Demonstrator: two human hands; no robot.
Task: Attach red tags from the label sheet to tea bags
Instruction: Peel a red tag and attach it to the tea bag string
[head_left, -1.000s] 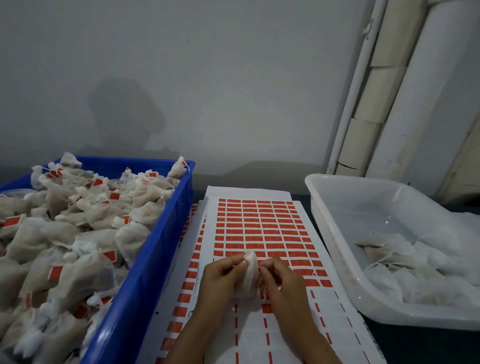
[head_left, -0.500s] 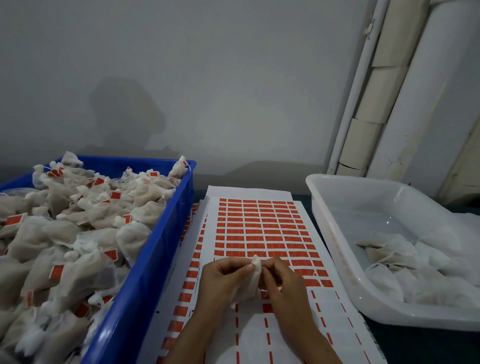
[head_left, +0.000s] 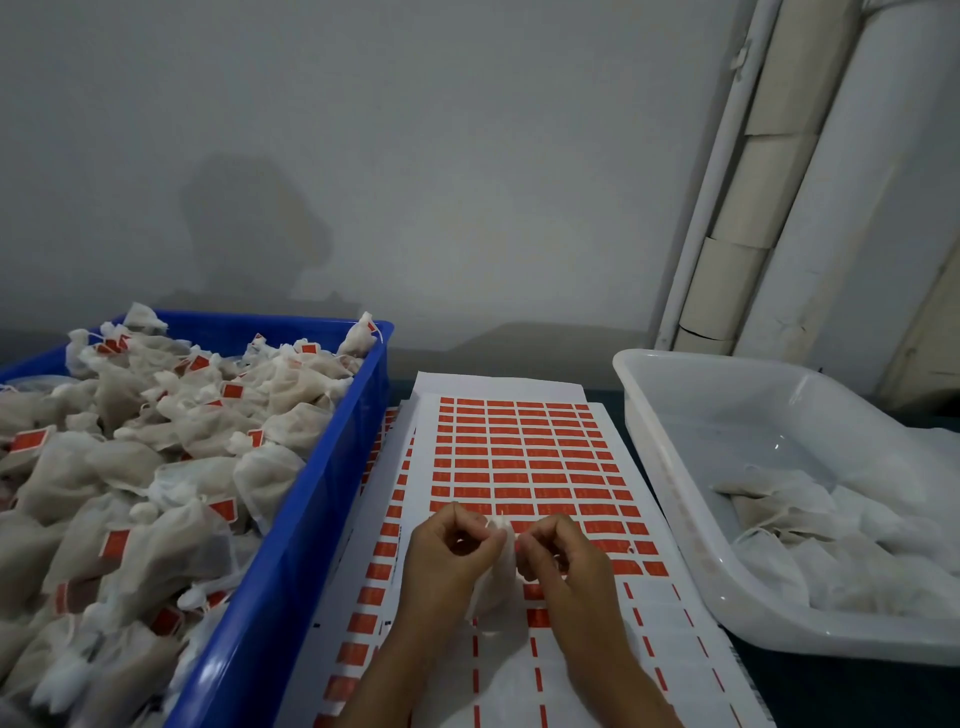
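The label sheet (head_left: 524, 457) lay flat on the bench between a blue crate (head_left: 291, 545) and a white tub (head_left: 670, 499), its near rows of red tags already stripped. Above it, the left hand (head_left: 447, 556) and right hand (head_left: 566, 561) both pinched one small white tea bag (head_left: 496, 577), which looked soft, crumpled and gathered at its top.

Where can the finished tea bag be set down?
Bare floor shows in the white tub at its far end, beyond its untagged bags. The blue crate is heaped to the rim. Both hands hold the tea bag above the label sheet.
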